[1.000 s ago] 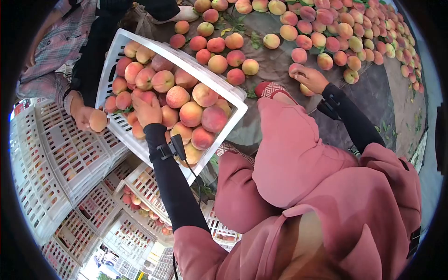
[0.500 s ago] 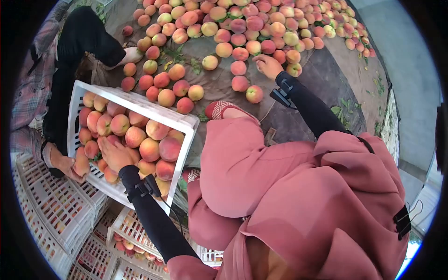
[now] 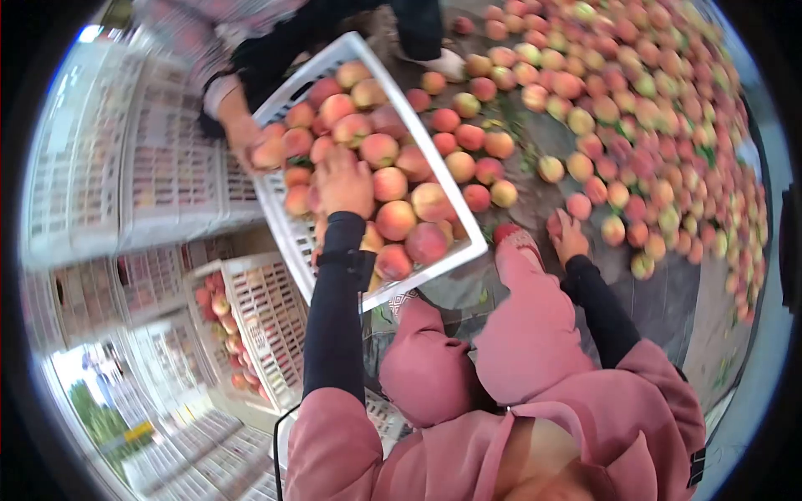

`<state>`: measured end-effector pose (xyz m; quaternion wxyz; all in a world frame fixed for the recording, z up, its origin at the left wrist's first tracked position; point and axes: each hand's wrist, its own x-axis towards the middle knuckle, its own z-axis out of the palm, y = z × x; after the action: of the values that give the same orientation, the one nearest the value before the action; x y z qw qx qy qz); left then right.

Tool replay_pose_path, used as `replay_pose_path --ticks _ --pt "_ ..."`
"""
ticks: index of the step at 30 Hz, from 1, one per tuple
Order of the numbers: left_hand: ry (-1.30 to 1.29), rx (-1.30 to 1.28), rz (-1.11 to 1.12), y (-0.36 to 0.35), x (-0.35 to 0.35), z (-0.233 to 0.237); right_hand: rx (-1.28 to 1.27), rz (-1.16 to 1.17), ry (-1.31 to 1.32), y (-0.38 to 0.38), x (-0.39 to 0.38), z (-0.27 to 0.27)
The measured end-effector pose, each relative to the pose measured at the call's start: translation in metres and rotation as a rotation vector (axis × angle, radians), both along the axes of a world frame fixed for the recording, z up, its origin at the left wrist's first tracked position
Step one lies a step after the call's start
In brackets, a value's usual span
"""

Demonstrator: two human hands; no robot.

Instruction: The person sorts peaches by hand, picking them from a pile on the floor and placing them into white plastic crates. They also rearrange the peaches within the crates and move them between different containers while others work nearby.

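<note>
Head view: left fingers (image 3: 341, 164) slightly spread on peaches (image 3: 352, 131), right fingers (image 3: 570, 225) around 1 peach (image 3: 554, 224).

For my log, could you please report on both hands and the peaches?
Left hand on peaches in white crate, grip unclear. Right hand holding peach beside floor pile. Co-worker's hand, with another peach, at crate's rim, possible obstruction.

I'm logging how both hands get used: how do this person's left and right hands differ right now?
The left hand is spread over peaches inside the white crate; the right hand is outside it, over the ground sheet.
The left hand's fingers reach out fairly straight; the right hand's curl at one red peach.
Both are bare below black sleeves.
</note>
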<state>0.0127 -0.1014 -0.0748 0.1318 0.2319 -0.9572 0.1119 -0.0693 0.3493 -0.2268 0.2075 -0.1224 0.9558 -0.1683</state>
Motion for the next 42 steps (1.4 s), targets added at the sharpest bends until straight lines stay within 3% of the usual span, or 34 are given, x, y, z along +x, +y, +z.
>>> replay_pose_path --ticks 3,5,6,8,9,14,16,18,20,22,24,26,27,29,30,32,36,37,42 --pt "0.063 0.101 0.064 0.015 -0.002 0.007 0.056 0.080 -0.001 -0.006 -0.023 -0.015" --pt "0.072 0.166 0.106 0.019 -0.003 0.009 -0.111 0.110 -0.086 0.014 -0.051 -0.048" --pt "0.072 0.190 0.119 0.019 -0.002 0.012 -0.330 0.296 0.260 0.038 -0.071 -0.103" --pt "0.109 0.160 0.137 0.016 -0.002 0.008 -0.571 -0.396 -0.555 0.006 -0.082 -0.018" --pt "0.111 0.129 0.113 0.015 0.000 0.006 -0.788 -0.543 -0.590 -0.012 -0.082 0.014" --pt "0.126 0.133 0.132 0.015 0.001 0.005 -1.340 -0.370 -0.874 -0.083 -0.114 0.122" --pt "0.117 0.134 0.141 0.015 0.001 0.005 -1.467 -0.141 -0.907 -0.139 -0.103 0.181" --pt "0.121 0.138 0.151 0.016 0.002 0.008 -1.472 -0.007 -0.987 -0.200 -0.097 0.216" --pt "0.106 0.184 0.158 0.017 0.002 0.013 -1.399 0.260 -0.886 -0.265 -0.087 0.238" --pt "0.104 0.174 0.163 0.017 0.002 0.011 -1.222 0.349 -0.600 -0.327 -0.065 0.262" --pt "0.097 0.160 0.171 0.017 0.002 0.011 -1.111 0.625 -0.176 -0.387 -0.062 0.255" --pt "0.069 0.150 0.184 0.017 0.002 0.014 -0.914 0.724 0.363 -0.431 -0.050 0.243" --pt "-0.009 0.145 0.188 0.017 0.004 0.020 -0.912 0.729 0.364 -0.446 -0.050 0.231" --pt "-0.001 0.162 0.188 0.017 0.003 0.020 -0.413 1.062 0.628 -0.466 -0.050 0.214" --pt "-0.001 0.176 0.183 0.017 0.003 0.019 -0.414 1.064 0.628 -0.470 -0.050 0.214" --pt "0.004 0.176 0.178 0.015 0.004 0.019 -0.324 0.996 0.269 -0.478 -0.049 0.217" --pt "0.038 0.161 0.175 0.015 0.002 0.013 -0.426 1.142 0.290 -0.518 -0.082 0.177" --pt "0.031 0.170 0.166 0.015 0.002 0.013 -0.355 1.135 0.312 -0.525 -0.084 0.170" --pt "-0.014 0.212 0.144 0.013 0.006 0.019 -0.192 1.183 0.391 -0.512 -0.068 0.192"
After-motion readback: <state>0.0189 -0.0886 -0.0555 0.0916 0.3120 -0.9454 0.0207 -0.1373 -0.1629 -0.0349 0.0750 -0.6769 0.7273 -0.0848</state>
